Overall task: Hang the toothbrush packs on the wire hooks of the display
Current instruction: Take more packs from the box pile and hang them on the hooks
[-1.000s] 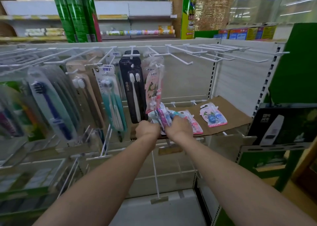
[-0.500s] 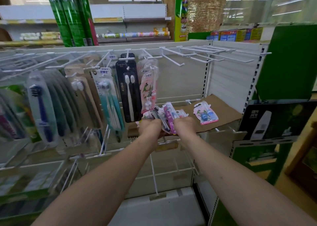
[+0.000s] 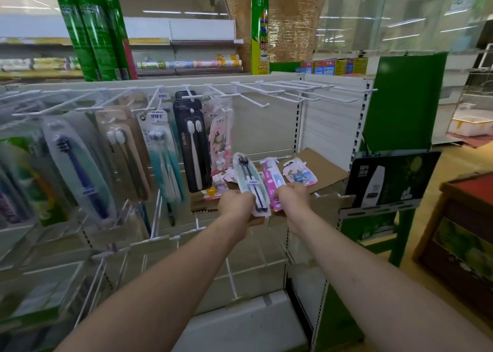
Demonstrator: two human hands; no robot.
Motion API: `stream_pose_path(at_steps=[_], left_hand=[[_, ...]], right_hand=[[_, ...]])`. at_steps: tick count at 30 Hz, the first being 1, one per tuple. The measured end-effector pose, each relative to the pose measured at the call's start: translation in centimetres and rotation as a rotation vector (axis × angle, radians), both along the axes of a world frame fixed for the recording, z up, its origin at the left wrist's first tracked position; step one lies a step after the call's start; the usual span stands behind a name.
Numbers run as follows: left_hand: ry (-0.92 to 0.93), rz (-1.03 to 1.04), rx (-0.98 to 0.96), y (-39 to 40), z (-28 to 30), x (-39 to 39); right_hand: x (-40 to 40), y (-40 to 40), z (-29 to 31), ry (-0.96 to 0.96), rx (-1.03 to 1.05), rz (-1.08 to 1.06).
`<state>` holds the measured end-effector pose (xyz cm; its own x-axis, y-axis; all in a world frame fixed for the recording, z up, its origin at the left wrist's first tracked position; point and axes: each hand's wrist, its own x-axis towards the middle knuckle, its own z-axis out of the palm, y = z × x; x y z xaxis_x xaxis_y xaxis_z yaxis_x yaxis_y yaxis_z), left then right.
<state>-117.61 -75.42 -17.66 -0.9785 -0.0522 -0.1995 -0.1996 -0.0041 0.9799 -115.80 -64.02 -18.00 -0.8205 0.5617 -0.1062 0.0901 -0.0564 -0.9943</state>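
Note:
My left hand [image 3: 236,201] grips the lower end of a clear pack with two dark toothbrushes [image 3: 249,180], held upright. My right hand [image 3: 292,194] holds a pink toothbrush pack [image 3: 271,183] right beside it. Both hands are in front of a cardboard sheet [image 3: 324,168] on which a small pink-and-blue pack [image 3: 300,175] and other packs [image 3: 221,182] lie. Above, white wire hooks [image 3: 293,92] stick out bare on the right. Hooks on the left carry hanging packs, among them a black AUBO pack [image 3: 192,143] and a pink rabbit pack [image 3: 220,143].
More toothbrush packs [image 3: 77,170] hang densely at the left. Lower wire hooks [image 3: 232,277] jut toward me under the cardboard. A green stand with a black sign [image 3: 392,180] is at the right, and a red-topped box [image 3: 469,231] is at the far right.
Both hands have lifted off the cardboard pile. The two packs they gripped together now stand apart, one in each hand, raised upright.

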Motion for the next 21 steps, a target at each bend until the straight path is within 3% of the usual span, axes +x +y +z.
stream_pose_path(at_steps=[8,16,21], left_hand=[[-0.058,-0.263,0.062,-3.0,-1.3,1.6],[-0.039,-0.331,0.101,-7.3,-0.3,3.2],[0.04,-0.282,0.235,-10.0,0.3,3.8]], right_hand=[[2.7,-1.9,-1.4,0.015,-0.033,-0.037],[5.0,-7.9,-0.9,0.066,0.087,0.086],[5.2,-11.3,-1.0,0.097,0.124,0.123]])
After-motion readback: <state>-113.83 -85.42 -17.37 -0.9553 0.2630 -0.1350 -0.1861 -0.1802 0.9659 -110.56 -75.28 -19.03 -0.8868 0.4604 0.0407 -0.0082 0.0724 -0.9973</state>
